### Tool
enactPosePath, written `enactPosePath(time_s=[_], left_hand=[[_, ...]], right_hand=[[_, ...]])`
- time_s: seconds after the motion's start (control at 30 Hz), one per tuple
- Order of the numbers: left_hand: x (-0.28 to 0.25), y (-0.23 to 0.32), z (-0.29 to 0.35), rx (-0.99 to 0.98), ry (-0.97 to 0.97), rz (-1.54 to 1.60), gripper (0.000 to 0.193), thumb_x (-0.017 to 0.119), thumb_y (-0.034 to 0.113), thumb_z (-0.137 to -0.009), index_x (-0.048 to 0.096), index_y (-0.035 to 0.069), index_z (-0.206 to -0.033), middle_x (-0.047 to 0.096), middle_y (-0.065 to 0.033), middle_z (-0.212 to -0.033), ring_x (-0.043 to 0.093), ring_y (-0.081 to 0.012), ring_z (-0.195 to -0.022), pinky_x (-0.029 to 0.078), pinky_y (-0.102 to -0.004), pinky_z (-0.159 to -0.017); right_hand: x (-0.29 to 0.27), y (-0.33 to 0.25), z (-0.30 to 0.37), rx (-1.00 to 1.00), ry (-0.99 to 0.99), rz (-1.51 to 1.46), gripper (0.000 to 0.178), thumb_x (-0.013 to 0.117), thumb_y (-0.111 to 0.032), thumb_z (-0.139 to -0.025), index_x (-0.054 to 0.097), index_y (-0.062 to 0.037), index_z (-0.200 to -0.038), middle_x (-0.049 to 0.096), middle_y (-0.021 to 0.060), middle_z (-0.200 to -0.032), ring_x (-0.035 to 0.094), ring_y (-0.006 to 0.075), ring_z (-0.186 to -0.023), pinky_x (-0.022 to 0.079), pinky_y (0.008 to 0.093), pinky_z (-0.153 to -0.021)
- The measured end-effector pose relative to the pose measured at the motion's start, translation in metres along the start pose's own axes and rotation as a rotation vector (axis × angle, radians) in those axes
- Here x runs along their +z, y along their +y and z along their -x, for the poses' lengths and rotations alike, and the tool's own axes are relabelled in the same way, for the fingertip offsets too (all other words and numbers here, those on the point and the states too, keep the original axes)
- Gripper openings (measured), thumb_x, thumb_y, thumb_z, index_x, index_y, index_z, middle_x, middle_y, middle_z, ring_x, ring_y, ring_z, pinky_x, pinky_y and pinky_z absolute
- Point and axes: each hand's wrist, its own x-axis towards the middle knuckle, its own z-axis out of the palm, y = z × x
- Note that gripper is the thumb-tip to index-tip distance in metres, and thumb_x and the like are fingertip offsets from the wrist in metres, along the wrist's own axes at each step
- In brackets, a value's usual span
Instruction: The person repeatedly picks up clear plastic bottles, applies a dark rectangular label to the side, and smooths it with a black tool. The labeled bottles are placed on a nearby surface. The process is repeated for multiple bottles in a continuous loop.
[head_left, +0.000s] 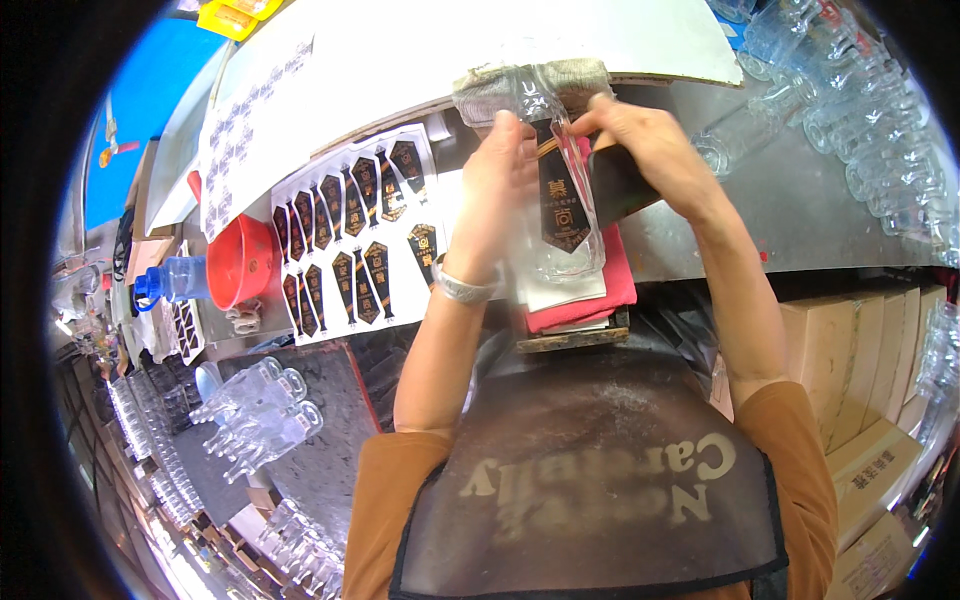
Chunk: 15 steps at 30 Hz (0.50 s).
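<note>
A clear glass bottle (575, 262) lies in front of me with its neck pointing away, resting on a folded grey cloth (485, 88) and on white and pink cloths (620, 275). A black tie-shaped decal (562, 205) with gold marks lies along its upper side. My left hand (485, 190) is at the bottle's left side, its fingers smeared by motion. My right hand (650, 150) is at the right of the neck, fingertips drawn together by the decal's top. What they pinch, if anything, is too small to make out.
Left of the bottle lies a white sheet (335, 278) of similar black decals. Beyond it stand a red bowl (240, 262) and a blue-capped plastic bottle (180, 278). Many glass bottles (850, 120) lie at the far right, others (265, 415) at lower left. Cardboard boxes (840, 350) are stacked at right.
</note>
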Motion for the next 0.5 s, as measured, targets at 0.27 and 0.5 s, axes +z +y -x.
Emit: enactPosePath(time_s=[0.27,0.5], left_hand=[[-0.019,0.010,0.033,0.294,0.022,-0.187,0.062,0.053,0.040,-0.104,0.043,-0.008,-0.141,0.061,-0.0216,-0.131,0.064,-0.0255,-0.115,0.053,-0.0335,-0.093],[-0.030,0.003,0.043,0.300,0.031,-0.197,0.055,0.062,0.022,-0.100,0.042,-0.008,-0.143,0.057,-0.0200,-0.136,0.060,-0.0223,-0.121,0.050,-0.0311,-0.096]], right_hand=[[0.005,-0.058,-0.001,-0.494,0.185,0.353,0.028,0.060,-0.003,-0.090,0.064,-0.0023,-0.118,0.069,0.0074,-0.100,0.067,0.0147,-0.092,0.055,0.0287,-0.083],[0.015,-0.077,-0.007,-0.802,0.114,0.599,0.026,0.064,0.002,-0.083,0.066,-0.0017,-0.109,0.068,0.0132,-0.098,0.068,0.0271,-0.090,0.055,0.0338,-0.080]])
